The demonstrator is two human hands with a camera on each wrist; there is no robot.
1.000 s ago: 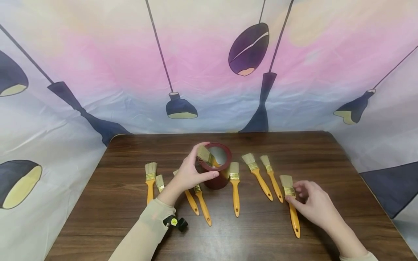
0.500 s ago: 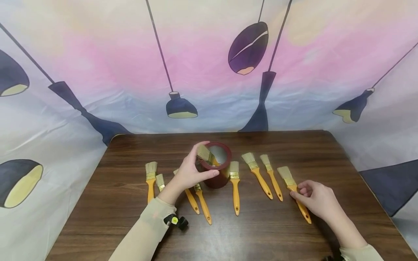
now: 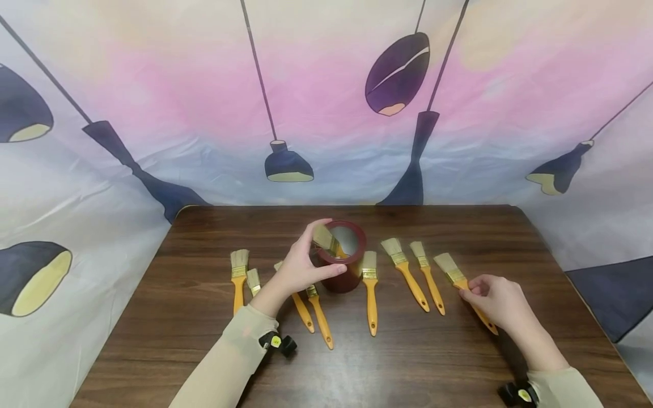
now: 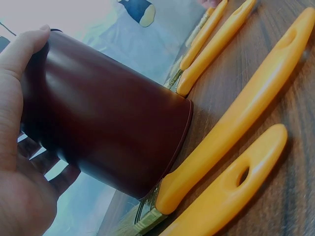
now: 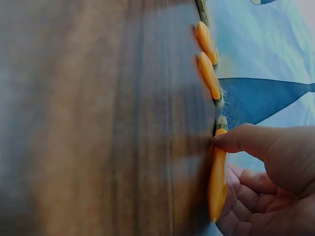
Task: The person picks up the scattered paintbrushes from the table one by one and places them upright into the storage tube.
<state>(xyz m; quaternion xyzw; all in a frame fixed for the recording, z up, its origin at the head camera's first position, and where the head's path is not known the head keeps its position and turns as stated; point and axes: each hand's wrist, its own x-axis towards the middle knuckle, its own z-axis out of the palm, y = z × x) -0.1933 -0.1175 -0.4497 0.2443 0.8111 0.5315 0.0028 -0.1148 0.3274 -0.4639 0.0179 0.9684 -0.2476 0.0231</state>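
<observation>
My left hand [image 3: 300, 266] grips a dark red cylindrical cup [image 4: 108, 108] from its left side, thumb and fingers round the rim. Inside that cup one paintbrush [image 3: 325, 241] leans with its bristles up against the rim. On the right, my right hand [image 3: 497, 300] pinches another paintbrush [image 3: 449, 267] by its yellow handle, thumb on one side and fingers on the other. Its pale bristles point to the back left. In the right wrist view the yellow handle [image 5: 217, 182] runs past the thumb, close over the wooden table [image 5: 123, 118].
Right of the cup lie three paintbrushes, the nearest being a wide brush [image 3: 370, 294]. Several more lie to its left, among them a brush [image 3: 238, 277] partly behind the left forearm. A printed cloth [image 3: 326, 102] hangs behind the table. Each wrist wears a small black camera [image 3: 278, 343].
My right hand has taken hold of the rightmost paintbrush by its handle and turned it, so the handle end swings right and the brush sits farther back. My left hand keeps its grip on the cup.
</observation>
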